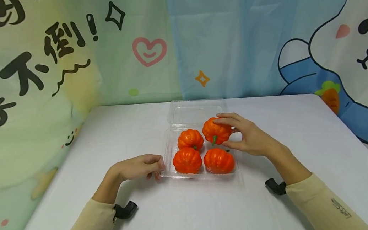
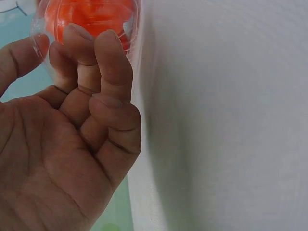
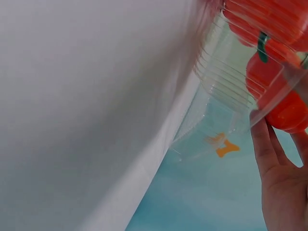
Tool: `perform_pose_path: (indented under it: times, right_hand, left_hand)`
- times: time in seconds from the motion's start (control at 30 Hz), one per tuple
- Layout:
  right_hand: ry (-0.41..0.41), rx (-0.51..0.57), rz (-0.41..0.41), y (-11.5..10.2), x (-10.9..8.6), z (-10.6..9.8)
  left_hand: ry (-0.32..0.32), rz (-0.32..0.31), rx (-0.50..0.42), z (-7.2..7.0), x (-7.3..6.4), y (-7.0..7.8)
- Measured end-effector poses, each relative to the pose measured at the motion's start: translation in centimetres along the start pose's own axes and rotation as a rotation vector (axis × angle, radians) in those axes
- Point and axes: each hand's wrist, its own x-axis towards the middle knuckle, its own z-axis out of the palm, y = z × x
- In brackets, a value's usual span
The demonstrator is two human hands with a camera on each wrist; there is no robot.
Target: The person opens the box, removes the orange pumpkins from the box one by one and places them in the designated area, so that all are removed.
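My right hand grips a small orange pumpkin with a green stem, thumb at its near side and fingers over its far side. This pumpkin is at the back right of a clear plastic clamshell box, whose lid lies open toward the back. Three more pumpkins sit in the box: one at back left, one at front left and one at front right. At the box's front left corner, my left hand pinches the rim; the left wrist view shows its fingers curled against the clear wall.
The box stands on a white table, near the middle. Behind the table hangs a printed curtain with a cartoon animal and lettering. A black wrist mount sticks out from the left sleeve, and another from the right.
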Motion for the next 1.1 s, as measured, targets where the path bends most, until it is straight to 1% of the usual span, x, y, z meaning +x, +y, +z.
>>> perform_pose_path:
  times: [0.17, 0.3, 0.43, 0.67, 0.83, 1.1]
  right_hand:
    - [0.050, -0.054, -0.037, 0.0, 0.0, -0.6]
    - [0.067, -0.088, -0.034, 0.1, 0.0, -1.1]
    - [0.081, -0.094, -0.026, 0.4, -0.2, -1.6]
    - [0.136, -0.059, 0.014, 0.9, -0.5, -2.4]
    - [0.164, -0.079, 0.045, 1.6, -0.8, -2.9]
    - [0.228, -0.159, 0.084, 3.1, -0.7, -4.0]
  left_hand:
    - [-0.005, 0.011, 0.006, 0.0, 0.0, 0.0]
    - [-0.003, 0.010, 0.004, -0.1, -0.1, 0.0]
    - [-0.006, 0.009, -0.002, 0.0, -0.1, 0.0]
    - [-0.007, 0.012, -0.001, 0.1, -0.1, 0.0]
    - [-0.013, 0.004, -0.002, 0.3, -0.1, -0.1]
    - [-0.003, 0.024, 0.011, 0.0, 0.0, 0.1]
